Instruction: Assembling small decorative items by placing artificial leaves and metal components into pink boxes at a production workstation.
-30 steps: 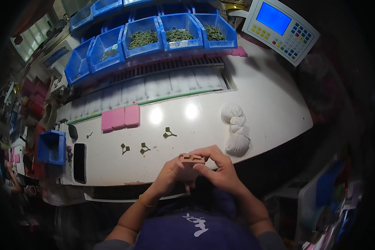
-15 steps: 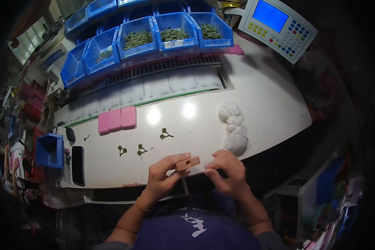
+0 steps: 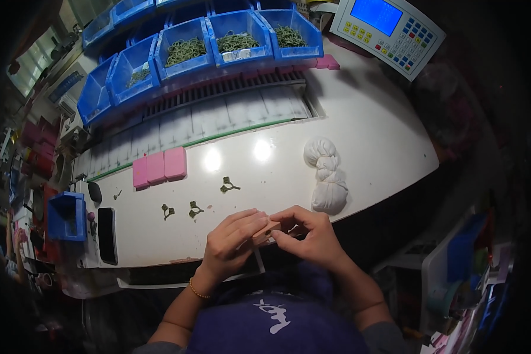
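Note:
Above the table's front edge, my left hand (image 3: 233, 241) is wrapped round a small salmon-coloured block (image 3: 265, 234) with a dark round hole in its near face. My right hand (image 3: 312, 237) closes on the block's right end, thumb by the hole and fingers over the top. Both hands cover parts of the block. Beyond them on the white table lie small branched dark-green pieces: one (image 3: 229, 185) farther off, one (image 3: 195, 210) nearer, another (image 3: 167, 211) to its left. A knotted white cloth bundle (image 3: 329, 183) rests beyond my right hand.
Three pink blocks (image 3: 176, 163) stand in a row at the left middle. A black phone (image 3: 107, 236) and a blue bin (image 3: 66, 215) are at far left. Blue bins (image 3: 242, 57) of green pieces line the back. A keypad device with a blue screen (image 3: 376, 16) stands back right.
My right hand has moved left onto the block, from which it was apart. My left fingers now cover more of the block's top. The whole view has shifted slightly.

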The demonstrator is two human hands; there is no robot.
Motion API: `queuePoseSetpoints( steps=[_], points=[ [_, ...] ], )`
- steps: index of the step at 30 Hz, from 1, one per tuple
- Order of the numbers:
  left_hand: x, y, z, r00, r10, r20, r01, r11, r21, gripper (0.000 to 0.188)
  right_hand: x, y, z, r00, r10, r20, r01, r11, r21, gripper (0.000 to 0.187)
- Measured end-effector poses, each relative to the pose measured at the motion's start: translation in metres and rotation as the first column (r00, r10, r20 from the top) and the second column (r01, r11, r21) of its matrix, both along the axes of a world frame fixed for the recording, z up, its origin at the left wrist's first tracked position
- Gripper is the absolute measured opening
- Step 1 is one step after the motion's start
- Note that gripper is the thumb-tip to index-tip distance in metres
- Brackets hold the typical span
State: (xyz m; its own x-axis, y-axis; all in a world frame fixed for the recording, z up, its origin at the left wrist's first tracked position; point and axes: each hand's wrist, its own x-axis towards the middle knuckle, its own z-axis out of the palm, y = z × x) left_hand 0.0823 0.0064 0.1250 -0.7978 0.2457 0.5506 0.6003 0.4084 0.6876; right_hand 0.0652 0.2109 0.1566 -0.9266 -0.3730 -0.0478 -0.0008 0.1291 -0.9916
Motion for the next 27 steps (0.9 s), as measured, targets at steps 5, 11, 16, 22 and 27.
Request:
queuePoseSetpoints(
  steps=[5,11,16,22,27],
  points=[
    [-0.001,0.002,0.001,0.999,-0.039,0.011,0.040,0.999,-0.030,0.040,-0.002,0.003,-0.007,0.999,0.030,0.014,-0.030,1.000,-0.004,0.023],
    [-0.002,0.000,-0.005,0.986,-0.058,0.154,0.054,0.998,0.030,0.038,-0.006,0.014,-0.016,0.976,0.077,0.202,-0.051,0.990,-0.132,0.020],
    [0.001,0.000,-0.010,0.891,-0.186,0.413,0.045,0.944,0.328,0.037,-0.009,0.021,-0.023,0.971,0.066,0.232,-0.005,0.967,-0.256,0.019],
    [0.001,0.001,-0.012,0.865,-0.170,0.472,0.018,0.951,0.309,0.037,-0.006,0.019,-0.023,0.985,0.031,0.170,0.015,0.965,-0.262,0.018],
    [-0.005,0.010,-0.013,0.946,-0.099,0.308,0.059,0.989,0.136,0.035,0.000,0.024,-0.030,0.995,0.042,0.090,-0.036,0.997,-0.066,0.022]
  ],
)
